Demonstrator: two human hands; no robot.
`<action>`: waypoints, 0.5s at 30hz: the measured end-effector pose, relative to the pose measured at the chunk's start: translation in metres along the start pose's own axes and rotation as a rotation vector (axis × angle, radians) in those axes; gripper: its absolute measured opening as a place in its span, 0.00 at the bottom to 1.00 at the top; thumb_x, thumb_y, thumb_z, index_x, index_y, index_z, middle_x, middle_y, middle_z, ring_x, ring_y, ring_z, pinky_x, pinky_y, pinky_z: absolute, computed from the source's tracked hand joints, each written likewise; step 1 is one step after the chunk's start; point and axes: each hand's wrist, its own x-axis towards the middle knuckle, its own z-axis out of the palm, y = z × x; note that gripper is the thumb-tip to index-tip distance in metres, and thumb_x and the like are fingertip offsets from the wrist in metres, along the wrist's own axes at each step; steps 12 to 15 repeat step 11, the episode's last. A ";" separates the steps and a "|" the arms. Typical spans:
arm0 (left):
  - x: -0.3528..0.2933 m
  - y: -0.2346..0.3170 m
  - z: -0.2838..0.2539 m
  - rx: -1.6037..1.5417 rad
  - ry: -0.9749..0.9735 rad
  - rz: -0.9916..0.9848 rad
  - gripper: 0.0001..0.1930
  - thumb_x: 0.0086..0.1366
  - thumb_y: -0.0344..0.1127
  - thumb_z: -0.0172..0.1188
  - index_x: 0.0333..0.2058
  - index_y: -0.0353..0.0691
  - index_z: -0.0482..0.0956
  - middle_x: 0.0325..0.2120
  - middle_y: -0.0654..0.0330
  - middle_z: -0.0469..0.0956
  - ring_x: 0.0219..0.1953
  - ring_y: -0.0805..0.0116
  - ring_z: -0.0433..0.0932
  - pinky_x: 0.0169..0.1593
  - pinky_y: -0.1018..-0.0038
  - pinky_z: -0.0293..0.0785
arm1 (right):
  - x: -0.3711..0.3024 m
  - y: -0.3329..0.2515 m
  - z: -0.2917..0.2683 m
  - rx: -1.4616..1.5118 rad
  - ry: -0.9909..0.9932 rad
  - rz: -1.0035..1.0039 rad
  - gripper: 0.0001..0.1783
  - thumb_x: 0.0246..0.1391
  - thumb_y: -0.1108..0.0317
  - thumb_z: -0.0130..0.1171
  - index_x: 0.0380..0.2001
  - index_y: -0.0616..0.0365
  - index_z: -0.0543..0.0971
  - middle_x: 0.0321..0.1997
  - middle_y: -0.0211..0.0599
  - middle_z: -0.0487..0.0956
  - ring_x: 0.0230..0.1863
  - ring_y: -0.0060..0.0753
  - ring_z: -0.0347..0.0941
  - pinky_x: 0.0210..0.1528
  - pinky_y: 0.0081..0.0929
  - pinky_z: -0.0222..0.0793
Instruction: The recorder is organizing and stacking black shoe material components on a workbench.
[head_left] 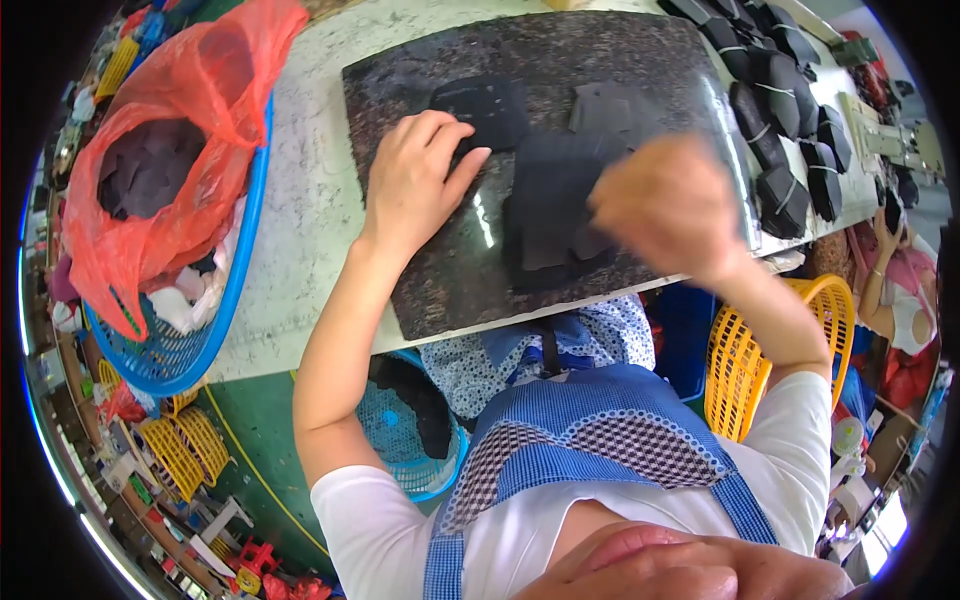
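A dark, mottled board (430, 290) lies on the white table before me, with flat black cloth-like pieces on it. My left hand (415, 175) rests at its left part. Its fingers are bent, the thumb stands apart, and the fingertips touch or nearly touch a black piece (490, 105). Over the right part is my right hand (672, 205), smeared by motion; whether it holds anything is hidden. Beside it lie overlapping black pieces (560, 175) in the middle and a dark grey piece (600, 105) farther back.
A red plastic bag (130, 245) of dark scraps sits in a blue basket (235, 290) at left. Tied black bundles (780, 95) line the table's right. Below stand a yellow basket (735, 375) and a light blue basket (385, 425). Another person's hand (887, 230) shows at far right.
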 end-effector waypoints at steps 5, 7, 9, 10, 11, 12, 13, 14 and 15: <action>0.033 0.025 0.016 -0.143 0.009 0.075 0.11 0.61 0.37 0.68 0.39 0.39 0.82 0.39 0.59 0.81 0.45 0.56 0.79 0.49 0.63 0.76 | -0.023 0.000 -0.008 0.131 -0.026 0.304 0.13 0.44 0.69 0.74 0.35 0.55 0.85 0.36 0.33 0.83 0.43 0.45 0.78 0.51 0.39 0.73; 0.047 0.032 0.024 -0.231 -0.054 0.121 0.10 0.61 0.36 0.68 0.39 0.40 0.82 0.39 0.59 0.81 0.46 0.56 0.79 0.50 0.63 0.76 | -0.018 0.040 -0.009 -0.024 -0.012 0.518 0.15 0.45 0.65 0.74 0.38 0.54 0.84 0.40 0.37 0.83 0.44 0.47 0.77 0.54 0.39 0.72; 0.068 0.036 0.037 -0.290 -0.198 0.168 0.10 0.61 0.35 0.68 0.40 0.38 0.82 0.41 0.58 0.82 0.48 0.55 0.79 0.54 0.63 0.75 | -0.025 0.080 0.001 -0.092 -0.068 0.514 0.15 0.47 0.63 0.73 0.38 0.54 0.84 0.43 0.39 0.82 0.47 0.48 0.76 0.55 0.39 0.72; 0.075 0.034 0.042 -0.290 -0.288 0.163 0.11 0.61 0.35 0.68 0.40 0.38 0.82 0.42 0.58 0.83 0.49 0.54 0.79 0.54 0.63 0.75 | -0.030 0.091 0.008 -0.139 -0.135 0.505 0.15 0.49 0.61 0.72 0.39 0.54 0.84 0.47 0.42 0.81 0.49 0.48 0.74 0.56 0.39 0.72; 0.078 0.032 0.043 -0.279 -0.337 0.161 0.12 0.61 0.35 0.68 0.41 0.38 0.82 0.43 0.58 0.83 0.49 0.54 0.79 0.55 0.63 0.75 | -0.029 0.091 0.013 -0.156 -0.247 0.573 0.18 0.49 0.60 0.73 0.42 0.54 0.83 0.53 0.43 0.78 0.56 0.47 0.72 0.58 0.41 0.71; 0.078 0.032 0.043 -0.279 -0.337 0.161 0.12 0.61 0.35 0.68 0.41 0.38 0.82 0.43 0.58 0.83 0.49 0.54 0.79 0.55 0.63 0.75 | -0.029 0.091 0.013 -0.156 -0.247 0.573 0.18 0.49 0.60 0.73 0.42 0.54 0.83 0.53 0.43 0.78 0.56 0.47 0.72 0.58 0.41 0.71; 0.078 0.032 0.043 -0.279 -0.337 0.161 0.12 0.61 0.35 0.68 0.41 0.38 0.82 0.43 0.58 0.83 0.49 0.54 0.79 0.55 0.63 0.75 | -0.029 0.091 0.013 -0.156 -0.247 0.573 0.18 0.49 0.60 0.73 0.42 0.54 0.83 0.53 0.43 0.78 0.56 0.47 0.72 0.58 0.41 0.71; 0.078 0.032 0.043 -0.279 -0.337 0.161 0.12 0.61 0.35 0.68 0.41 0.38 0.82 0.43 0.58 0.83 0.49 0.54 0.79 0.55 0.63 0.75 | -0.029 0.091 0.013 -0.156 -0.247 0.573 0.18 0.49 0.60 0.73 0.42 0.54 0.83 0.53 0.43 0.78 0.56 0.47 0.72 0.58 0.41 0.71; 0.078 0.032 0.043 -0.279 -0.337 0.161 0.12 0.61 0.35 0.68 0.41 0.38 0.82 0.43 0.58 0.83 0.49 0.54 0.79 0.55 0.63 0.75 | -0.029 0.091 0.013 -0.156 -0.247 0.573 0.18 0.49 0.60 0.73 0.42 0.54 0.83 0.53 0.43 0.78 0.56 0.47 0.72 0.58 0.41 0.71</action>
